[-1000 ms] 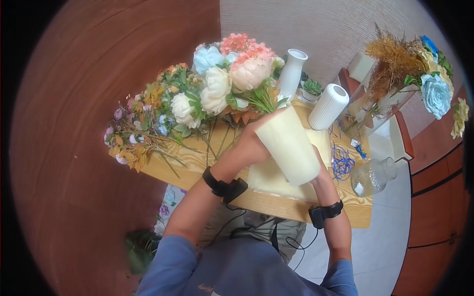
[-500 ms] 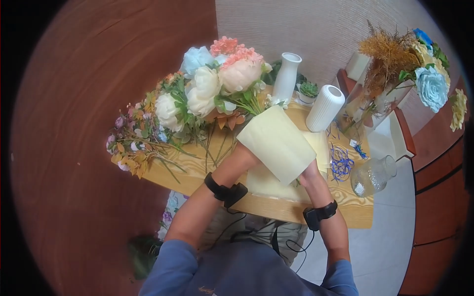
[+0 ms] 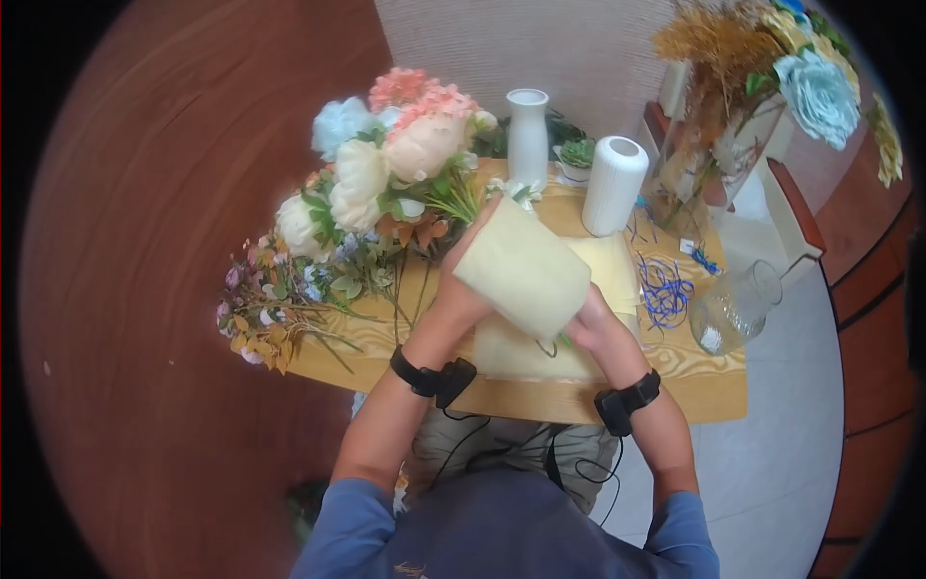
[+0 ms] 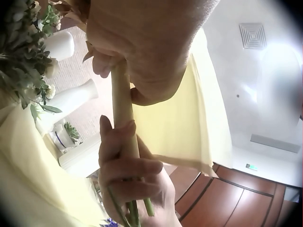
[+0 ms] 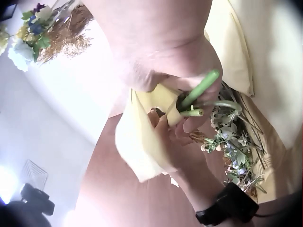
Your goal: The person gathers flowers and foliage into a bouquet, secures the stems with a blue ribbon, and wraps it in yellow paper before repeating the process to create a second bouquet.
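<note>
A bouquet of artificial flowers, with a large white peony (image 3: 359, 185) and pink blooms, leans left in the head view. Cream wrapping paper (image 3: 526, 268) is rolled around its stems, one loose flap standing out. My left hand (image 3: 460, 289) grips the wrapped stems nearer the blooms, partly behind the paper. Lower down, my right hand (image 4: 130, 165) has its fingers curled round the narrow paper roll, as the left wrist view shows. Cut green stems (image 5: 201, 89) stick out of the roll's end beside the right hand.
More flower sprays (image 3: 280, 299) lie at the table's left. Cream paper sheets (image 3: 521, 357) lie under the hands. Two white vases (image 3: 528, 140), a small succulent (image 3: 577, 154), blue ribbon (image 3: 666, 294) and a glass vase (image 3: 738, 309) by the right edge stand or lie around. A tall flower vase (image 3: 709, 154) is behind.
The paper has turned and wrapped further round the stems, its loose flap now shorter in view. The bouquet has shifted left in the head view, and stem ends now show below the paper.
</note>
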A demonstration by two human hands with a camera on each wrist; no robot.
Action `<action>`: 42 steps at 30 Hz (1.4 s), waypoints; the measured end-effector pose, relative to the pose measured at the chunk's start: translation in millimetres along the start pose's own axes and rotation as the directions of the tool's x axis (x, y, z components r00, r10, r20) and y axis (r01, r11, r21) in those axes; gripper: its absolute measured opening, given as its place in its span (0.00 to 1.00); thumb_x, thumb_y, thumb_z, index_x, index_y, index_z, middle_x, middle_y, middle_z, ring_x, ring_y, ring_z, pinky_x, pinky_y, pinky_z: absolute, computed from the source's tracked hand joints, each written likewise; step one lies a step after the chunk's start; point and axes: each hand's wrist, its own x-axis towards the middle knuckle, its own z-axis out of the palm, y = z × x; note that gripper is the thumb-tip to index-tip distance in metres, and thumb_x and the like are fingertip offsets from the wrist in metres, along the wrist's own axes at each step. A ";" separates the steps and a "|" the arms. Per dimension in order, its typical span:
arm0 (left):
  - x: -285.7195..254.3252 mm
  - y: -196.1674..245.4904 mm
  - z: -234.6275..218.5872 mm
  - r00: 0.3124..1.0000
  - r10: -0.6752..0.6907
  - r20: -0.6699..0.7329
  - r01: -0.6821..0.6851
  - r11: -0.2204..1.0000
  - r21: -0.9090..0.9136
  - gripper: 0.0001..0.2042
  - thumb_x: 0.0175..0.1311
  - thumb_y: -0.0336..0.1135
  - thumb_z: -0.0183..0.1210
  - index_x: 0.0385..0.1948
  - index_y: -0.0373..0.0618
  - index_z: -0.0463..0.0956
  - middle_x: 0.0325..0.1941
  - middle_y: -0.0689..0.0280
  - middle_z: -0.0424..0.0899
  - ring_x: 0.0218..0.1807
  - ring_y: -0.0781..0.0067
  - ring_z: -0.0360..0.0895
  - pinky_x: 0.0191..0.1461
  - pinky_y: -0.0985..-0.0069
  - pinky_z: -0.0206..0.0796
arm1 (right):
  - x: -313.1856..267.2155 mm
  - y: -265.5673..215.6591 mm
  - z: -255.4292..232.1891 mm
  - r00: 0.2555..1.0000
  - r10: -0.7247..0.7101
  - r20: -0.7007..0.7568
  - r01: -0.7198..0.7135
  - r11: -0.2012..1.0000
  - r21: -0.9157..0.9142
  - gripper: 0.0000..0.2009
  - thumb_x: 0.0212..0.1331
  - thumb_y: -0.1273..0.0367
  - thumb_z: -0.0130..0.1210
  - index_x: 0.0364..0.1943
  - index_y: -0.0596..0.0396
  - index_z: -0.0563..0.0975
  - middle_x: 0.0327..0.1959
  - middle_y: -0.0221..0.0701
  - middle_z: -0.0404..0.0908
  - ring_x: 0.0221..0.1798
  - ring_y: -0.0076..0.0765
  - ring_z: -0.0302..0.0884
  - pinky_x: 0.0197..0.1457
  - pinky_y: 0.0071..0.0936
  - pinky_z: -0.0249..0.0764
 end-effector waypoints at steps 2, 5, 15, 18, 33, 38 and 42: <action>5.4 27.0 -7.3 0.973 -0.232 -0.011 0.223 0.946 -0.234 0.25 0.54 0.30 0.62 0.55 0.35 0.68 0.66 0.50 0.67 0.65 0.56 0.68 0.64 0.70 0.63 | 4.9 -7.0 -19.5 0.982 0.055 0.181 -0.038 0.994 -0.098 0.22 0.69 0.56 0.41 0.57 0.58 0.69 0.44 0.46 0.79 0.38 0.40 0.81 0.35 0.32 0.76; 5.3 22.5 -11.1 0.991 -0.132 0.026 0.132 0.991 0.002 0.24 0.54 0.26 0.59 0.56 0.35 0.69 0.67 0.51 0.66 0.66 0.56 0.66 0.65 0.68 0.61 | 7.7 -6.3 -31.0 0.947 0.165 0.274 -0.113 0.974 -0.197 0.24 0.69 0.52 0.39 0.56 0.57 0.69 0.39 0.50 0.80 0.33 0.44 0.81 0.35 0.36 0.77; 1.8 19.3 -16.6 0.995 -0.082 -0.059 0.085 0.995 0.053 0.16 0.52 0.25 0.57 0.45 0.35 0.75 0.59 0.48 0.73 0.59 0.51 0.73 0.60 0.67 0.67 | 18.0 -21.5 -42.6 0.994 0.069 -0.080 -0.088 0.960 -0.268 0.23 0.68 0.48 0.39 0.32 0.53 0.72 0.22 0.36 0.79 0.22 0.33 0.80 0.26 0.26 0.77; 1.2 17.3 -19.3 0.995 -0.072 -0.069 0.076 0.995 0.059 0.16 0.52 0.25 0.58 0.44 0.35 0.75 0.59 0.48 0.74 0.58 0.51 0.74 0.59 0.67 0.67 | 19.7 -25.4 -50.6 0.997 -0.024 -0.067 0.017 0.994 -0.109 0.21 0.69 0.49 0.39 0.28 0.50 0.71 0.18 0.32 0.77 0.19 0.31 0.77 0.25 0.25 0.76; -1.3 14.4 -13.2 0.989 -0.099 -0.110 0.107 0.992 0.064 0.16 0.54 0.26 0.57 0.45 0.34 0.75 0.60 0.48 0.73 0.59 0.53 0.74 0.59 0.67 0.68 | -21.9 24.7 25.0 0.709 -0.557 0.433 0.395 -0.194 -0.898 0.17 0.62 0.62 0.53 0.47 0.62 0.72 0.39 0.48 0.78 0.40 0.56 0.76 0.42 0.43 0.73; -2.1 15.3 -14.5 0.991 -0.076 -0.108 0.086 0.992 0.092 0.15 0.54 0.26 0.58 0.45 0.34 0.75 0.59 0.48 0.73 0.58 0.51 0.74 0.58 0.67 0.68 | -15.2 29.7 21.4 0.745 -0.524 0.412 0.371 -0.189 -0.909 0.14 0.63 0.64 0.50 0.45 0.62 0.71 0.37 0.50 0.77 0.38 0.58 0.76 0.40 0.46 0.72; 3.7 19.2 -19.0 0.992 -0.019 -0.121 0.035 0.991 0.130 0.16 0.53 0.28 0.58 0.44 0.35 0.75 0.58 0.50 0.74 0.52 0.49 0.76 0.52 0.66 0.70 | -12.5 30.4 23.4 0.724 -0.544 0.425 0.369 -0.215 -0.904 0.12 0.64 0.66 0.48 0.42 0.62 0.71 0.35 0.50 0.76 0.37 0.59 0.75 0.39 0.46 0.71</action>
